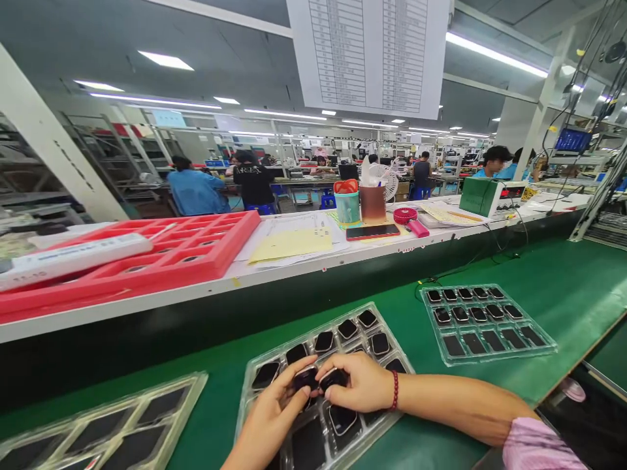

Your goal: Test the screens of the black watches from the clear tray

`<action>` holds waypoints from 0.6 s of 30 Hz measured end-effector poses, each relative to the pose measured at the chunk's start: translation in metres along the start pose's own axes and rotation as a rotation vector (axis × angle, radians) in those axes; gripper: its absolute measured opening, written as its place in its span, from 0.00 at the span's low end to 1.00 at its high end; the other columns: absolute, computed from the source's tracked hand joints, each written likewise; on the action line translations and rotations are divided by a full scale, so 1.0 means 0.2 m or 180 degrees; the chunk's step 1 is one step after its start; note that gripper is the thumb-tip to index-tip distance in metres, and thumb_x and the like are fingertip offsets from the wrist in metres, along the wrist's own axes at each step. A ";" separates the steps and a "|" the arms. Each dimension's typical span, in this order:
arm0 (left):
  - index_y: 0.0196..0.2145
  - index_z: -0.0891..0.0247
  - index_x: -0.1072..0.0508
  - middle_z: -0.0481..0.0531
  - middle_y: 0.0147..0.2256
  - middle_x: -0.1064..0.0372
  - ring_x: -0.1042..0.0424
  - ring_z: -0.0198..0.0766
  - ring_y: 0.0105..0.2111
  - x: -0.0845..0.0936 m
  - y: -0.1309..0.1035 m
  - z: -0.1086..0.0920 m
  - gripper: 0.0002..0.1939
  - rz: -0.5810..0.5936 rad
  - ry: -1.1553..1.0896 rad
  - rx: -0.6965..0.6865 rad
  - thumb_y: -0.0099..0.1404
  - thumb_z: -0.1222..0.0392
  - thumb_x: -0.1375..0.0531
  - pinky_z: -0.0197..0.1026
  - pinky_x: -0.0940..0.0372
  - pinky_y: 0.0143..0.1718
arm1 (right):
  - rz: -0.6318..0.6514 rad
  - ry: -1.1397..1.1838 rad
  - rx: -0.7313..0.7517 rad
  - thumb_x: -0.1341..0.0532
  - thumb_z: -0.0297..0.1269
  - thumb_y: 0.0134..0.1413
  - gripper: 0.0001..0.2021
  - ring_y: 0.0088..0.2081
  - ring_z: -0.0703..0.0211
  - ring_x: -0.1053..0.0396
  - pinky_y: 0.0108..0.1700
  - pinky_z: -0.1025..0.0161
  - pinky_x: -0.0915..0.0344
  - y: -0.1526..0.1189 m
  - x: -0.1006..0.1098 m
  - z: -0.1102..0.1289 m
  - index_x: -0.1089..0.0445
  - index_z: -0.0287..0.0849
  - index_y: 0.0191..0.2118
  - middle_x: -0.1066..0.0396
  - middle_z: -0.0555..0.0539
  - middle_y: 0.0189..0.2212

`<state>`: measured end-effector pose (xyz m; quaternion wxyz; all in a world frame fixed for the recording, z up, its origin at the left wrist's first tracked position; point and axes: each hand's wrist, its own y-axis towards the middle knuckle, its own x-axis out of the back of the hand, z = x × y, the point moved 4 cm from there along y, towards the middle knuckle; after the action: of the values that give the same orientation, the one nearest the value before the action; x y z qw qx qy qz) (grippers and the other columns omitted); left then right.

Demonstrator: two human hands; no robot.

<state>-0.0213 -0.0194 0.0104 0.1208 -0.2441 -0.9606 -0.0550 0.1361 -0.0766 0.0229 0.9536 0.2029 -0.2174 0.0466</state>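
Above a clear plastic tray [392, 418] my two hands are close together. My left hand [274, 411] pinches a black smartwatch body [306, 377] with rounded corners between thumb and fingers. A second, similar smartwatch body [334, 380] is gripped in my right hand [362, 382], which has a red bead bracelet at the wrist. The two pieces sit side by side, nearly touching. Several more black watch bodies [324, 341] lie in the tray's pockets around my hands. My palms and fingers hide the middle of the tray.
Another tray of watch pieces [494, 359] lies to the right on the green bench [588, 287], and a third tray [198, 385] at the lower left. On the raised shelf stand a red foam tray [240, 241], papers, a phone [372, 232], cups and a green instrument [477, 196]. Co-workers sit beyond.
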 end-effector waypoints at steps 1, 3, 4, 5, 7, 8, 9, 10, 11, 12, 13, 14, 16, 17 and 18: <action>0.50 0.63 0.29 0.58 0.43 0.29 0.29 0.44 0.33 0.00 0.00 0.00 0.31 0.0052 -0.0050 -0.0009 0.52 0.43 0.38 0.45 0.30 0.39 | -0.0022 0.0019 0.0019 0.39 0.26 0.45 0.16 0.26 0.65 0.32 0.34 0.69 0.34 0.00 0.00 0.00 0.28 0.39 0.43 0.26 0.50 0.31; 0.50 0.64 0.29 0.59 0.43 0.30 0.29 0.43 0.31 -0.01 -0.01 -0.01 0.30 0.0089 -0.0132 -0.0007 0.54 0.45 0.38 0.46 0.30 0.39 | -0.0025 -0.0014 0.0008 0.39 0.26 0.45 0.15 0.26 0.65 0.32 0.33 0.69 0.35 -0.01 0.01 0.00 0.28 0.39 0.43 0.26 0.49 0.32; 0.50 0.64 0.29 0.59 0.43 0.30 0.29 0.42 0.31 -0.01 -0.02 -0.01 0.29 0.0057 -0.0164 -0.0007 0.54 0.45 0.38 0.46 0.30 0.39 | -0.0001 -0.0050 -0.0006 0.39 0.26 0.45 0.15 0.26 0.65 0.33 0.33 0.69 0.35 -0.01 0.01 0.01 0.28 0.39 0.43 0.26 0.49 0.32; 0.50 0.65 0.29 0.59 0.43 0.30 0.29 0.42 0.30 -0.02 -0.02 -0.02 0.29 0.0025 -0.0192 -0.0006 0.54 0.46 0.38 0.46 0.30 0.39 | 0.0026 -0.0079 -0.0006 0.39 0.27 0.45 0.15 0.26 0.65 0.33 0.33 0.69 0.36 -0.01 0.01 0.01 0.28 0.39 0.43 0.26 0.49 0.33; 0.50 0.65 0.30 0.59 0.46 0.31 0.29 0.41 0.31 -0.02 -0.03 -0.02 0.28 -0.0015 -0.0222 -0.0016 0.55 0.47 0.39 0.45 0.30 0.40 | 0.0052 -0.0070 0.0038 0.40 0.27 0.46 0.15 0.27 0.64 0.32 0.33 0.68 0.36 -0.01 0.01 0.01 0.29 0.40 0.43 0.26 0.49 0.35; 0.51 0.65 0.31 0.60 0.48 0.32 0.29 0.41 0.33 -0.02 -0.03 -0.02 0.27 0.0011 -0.0212 -0.0012 0.56 0.48 0.39 0.45 0.31 0.41 | 0.0054 -0.0041 0.0058 0.40 0.27 0.46 0.15 0.28 0.64 0.32 0.34 0.68 0.36 -0.01 0.01 0.02 0.29 0.40 0.43 0.26 0.49 0.35; 0.51 0.65 0.32 0.60 0.49 0.33 0.29 0.41 0.34 -0.03 -0.03 -0.02 0.27 0.0085 -0.0187 0.0008 0.57 0.49 0.39 0.45 0.31 0.42 | 0.0051 -0.0013 0.0068 0.40 0.27 0.46 0.14 0.29 0.63 0.32 0.34 0.68 0.36 -0.01 0.01 0.02 0.29 0.40 0.43 0.26 0.49 0.35; 0.52 0.65 0.32 0.60 0.50 0.34 0.29 0.41 0.35 -0.03 -0.03 -0.02 0.27 0.0162 -0.0163 0.0027 0.57 0.49 0.40 0.45 0.31 0.42 | 0.0047 0.0010 0.0070 0.40 0.27 0.47 0.14 0.29 0.63 0.31 0.35 0.68 0.35 -0.01 0.01 0.02 0.29 0.40 0.42 0.26 0.49 0.35; 0.52 0.64 0.33 0.60 0.51 0.34 0.29 0.42 0.36 -0.03 -0.03 -0.02 0.27 0.0219 -0.0148 0.0037 0.58 0.49 0.40 0.44 0.31 0.42 | 0.0050 0.0020 0.0071 0.40 0.27 0.47 0.14 0.29 0.63 0.31 0.35 0.67 0.35 -0.01 0.02 0.02 0.29 0.40 0.42 0.26 0.49 0.35; 0.52 0.64 0.34 0.59 0.51 0.34 0.29 0.42 0.36 -0.03 -0.03 -0.02 0.27 0.0246 -0.0149 0.0034 0.58 0.49 0.40 0.44 0.31 0.42 | 0.0051 0.0020 0.0076 0.40 0.27 0.47 0.14 0.29 0.63 0.31 0.34 0.67 0.35 -0.01 0.02 0.02 0.29 0.40 0.42 0.26 0.49 0.34; 0.52 0.63 0.34 0.59 0.51 0.34 0.29 0.42 0.37 -0.03 -0.03 -0.02 0.27 0.0245 -0.0157 0.0030 0.58 0.49 0.40 0.44 0.31 0.41 | 0.0053 0.0014 0.0095 0.40 0.27 0.47 0.14 0.29 0.62 0.31 0.35 0.67 0.35 -0.01 0.02 0.02 0.29 0.40 0.42 0.26 0.49 0.33; 0.52 0.63 0.34 0.59 0.50 0.34 0.29 0.43 0.37 -0.03 -0.03 -0.03 0.27 0.0234 -0.0163 0.0030 0.57 0.49 0.40 0.44 0.31 0.41 | 0.0057 0.0008 0.0117 0.40 0.27 0.48 0.14 0.29 0.62 0.31 0.35 0.66 0.35 -0.01 0.01 0.02 0.29 0.41 0.42 0.26 0.50 0.33; 0.52 0.63 0.34 0.59 0.49 0.33 0.29 0.43 0.38 -0.03 -0.04 -0.04 0.27 0.0235 -0.0148 0.0060 0.57 0.49 0.39 0.44 0.31 0.41 | 0.0071 -0.0006 0.0140 0.41 0.27 0.48 0.14 0.30 0.62 0.31 0.36 0.66 0.35 -0.02 0.01 0.01 0.30 0.41 0.42 0.26 0.50 0.33; 0.51 0.64 0.34 0.59 0.49 0.33 0.29 0.43 0.38 -0.03 -0.04 -0.05 0.27 0.0252 -0.0135 0.0081 0.56 0.50 0.39 0.44 0.31 0.41 | 0.0080 -0.0020 0.0139 0.41 0.27 0.48 0.13 0.30 0.62 0.31 0.36 0.65 0.35 -0.02 0.01 0.01 0.30 0.41 0.42 0.26 0.50 0.34; 0.51 0.64 0.34 0.59 0.49 0.33 0.29 0.43 0.38 -0.04 -0.04 -0.06 0.27 0.0267 -0.0127 0.0094 0.56 0.51 0.39 0.43 0.32 0.41 | 0.0085 -0.0032 0.0131 0.41 0.27 0.48 0.13 0.30 0.62 0.31 0.36 0.65 0.35 -0.02 0.01 0.01 0.30 0.41 0.42 0.26 0.50 0.34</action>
<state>-0.0166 -0.0317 0.0195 0.1075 -0.2834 -0.9525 -0.0308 0.1384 -0.0803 0.0241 0.9474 0.2198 -0.2239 0.0628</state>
